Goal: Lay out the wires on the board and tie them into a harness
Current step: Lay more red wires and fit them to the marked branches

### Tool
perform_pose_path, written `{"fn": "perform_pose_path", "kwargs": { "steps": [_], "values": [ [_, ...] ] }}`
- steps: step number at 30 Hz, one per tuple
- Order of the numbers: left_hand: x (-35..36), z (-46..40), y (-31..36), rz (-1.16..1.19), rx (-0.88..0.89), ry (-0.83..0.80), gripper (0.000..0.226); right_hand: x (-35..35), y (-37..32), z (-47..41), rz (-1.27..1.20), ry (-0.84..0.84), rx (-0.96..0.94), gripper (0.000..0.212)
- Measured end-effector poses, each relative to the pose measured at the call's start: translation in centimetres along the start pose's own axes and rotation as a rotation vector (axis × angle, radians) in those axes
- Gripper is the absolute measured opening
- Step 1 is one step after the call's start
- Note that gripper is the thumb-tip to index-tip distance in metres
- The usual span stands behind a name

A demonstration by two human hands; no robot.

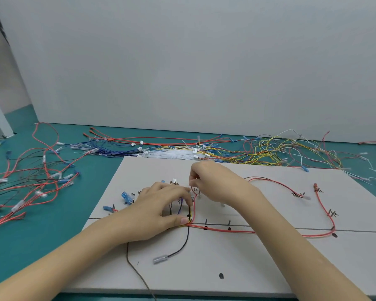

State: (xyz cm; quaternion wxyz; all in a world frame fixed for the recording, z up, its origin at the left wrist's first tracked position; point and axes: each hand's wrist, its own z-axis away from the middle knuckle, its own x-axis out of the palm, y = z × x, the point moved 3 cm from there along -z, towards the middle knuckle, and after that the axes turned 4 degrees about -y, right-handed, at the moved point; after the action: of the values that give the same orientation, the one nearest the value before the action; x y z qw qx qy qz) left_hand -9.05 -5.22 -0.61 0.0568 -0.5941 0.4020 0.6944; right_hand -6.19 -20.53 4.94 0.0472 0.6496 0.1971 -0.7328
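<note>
A grey board (258,268) lies on the green table, marked with black lines and dots. A red wire (230,230) runs along the drawn line and bends up to the right, ending in a red terminal (316,187). My left hand (159,211) presses a small bundle of red, yellow and black wires (190,216) onto the board with thumb and fingertips. My right hand (213,181) pinches the upper end of a red wire just above that bundle. A black wire with a clear sleeve (160,259) trails toward the board's front.
Loose red and black wires (30,181) are spread over the table at left. Blue wires (109,148), white cable ties (172,154) and tangled yellow wires (280,151) lie behind the board. Blue terminals (126,196) sit on the board's left part. A grey wall stands behind.
</note>
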Motion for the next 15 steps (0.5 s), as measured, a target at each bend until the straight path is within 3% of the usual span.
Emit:
{"fn": "perform_pose_path", "kwargs": {
  "steps": [5,15],
  "values": [
    [-0.24,0.1,-0.35,0.196,-0.104,0.079,0.049,0.21,0.2,-0.81,-0.124,0.01,0.0,0.009],
    [-0.51,0.16,-0.4,0.334,-0.135,0.151,0.059,0.12,-0.77,-0.82,-0.18,0.053,0.006,0.017]
  ]
}}
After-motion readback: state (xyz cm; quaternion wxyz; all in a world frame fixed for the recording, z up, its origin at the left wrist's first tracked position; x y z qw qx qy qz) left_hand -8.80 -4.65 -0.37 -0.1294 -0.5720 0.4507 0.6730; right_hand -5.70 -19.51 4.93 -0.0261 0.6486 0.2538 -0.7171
